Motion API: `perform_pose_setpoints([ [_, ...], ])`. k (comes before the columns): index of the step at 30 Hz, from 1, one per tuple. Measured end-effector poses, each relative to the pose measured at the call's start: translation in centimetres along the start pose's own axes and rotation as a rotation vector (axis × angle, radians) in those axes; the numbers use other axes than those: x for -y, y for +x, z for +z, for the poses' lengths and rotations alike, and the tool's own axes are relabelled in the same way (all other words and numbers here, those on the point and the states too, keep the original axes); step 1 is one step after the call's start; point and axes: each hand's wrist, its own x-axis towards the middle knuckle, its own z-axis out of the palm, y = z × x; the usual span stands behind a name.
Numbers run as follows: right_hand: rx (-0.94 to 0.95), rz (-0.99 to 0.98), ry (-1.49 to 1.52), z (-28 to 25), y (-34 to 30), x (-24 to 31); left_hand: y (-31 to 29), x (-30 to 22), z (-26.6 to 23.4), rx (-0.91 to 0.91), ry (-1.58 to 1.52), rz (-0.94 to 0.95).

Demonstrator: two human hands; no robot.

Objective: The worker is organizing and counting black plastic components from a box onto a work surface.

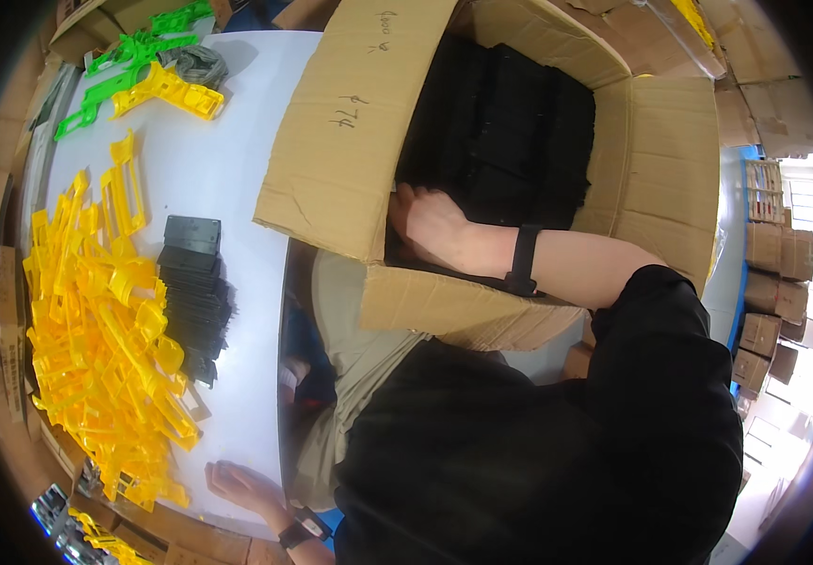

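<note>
My right hand (433, 224) reaches into an open cardboard box (331, 160), at its near left corner. Its fingers are bent and closed, and their tips are hidden, so what they hold cannot be made out. Stacks of flat black plastic pieces (529, 122) fill the box beside that hand. At the table's near edge my left hand (241, 488) rests with loosely bent fingers and nothing visible in it. Just ahead of it lies a large heap of yellow plastic toy-gun shells (110, 348). Between heap and box, a row of thin dark plates (194, 292) leans over on the table.
The white table (246, 122) stretches along my left. Green plastic toy-gun shells (110, 85), one yellow shell (169, 91) and a grey crumpled bag (197, 66) lie at its far end. Cardboard cartons (773, 282) are stacked at the far right. The box's flaps stand spread outward.
</note>
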Motion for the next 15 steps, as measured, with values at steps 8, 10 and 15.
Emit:
perform_pose_setpoints([
  [8,0.03,0.095,-0.028,2.1,1.3,0.8,-0.1,0.7,0.3,-0.008,-0.017,0.011],
  [10,-0.012,0.1,-0.073,3.5,1.5,0.5,-0.1,1.0,0.4,-0.01,-0.023,0.013],
  [15,0.027,0.017,0.067,1.0,1.0,0.9,0.0,0.3,0.0,-0.024,-0.023,0.024],
])
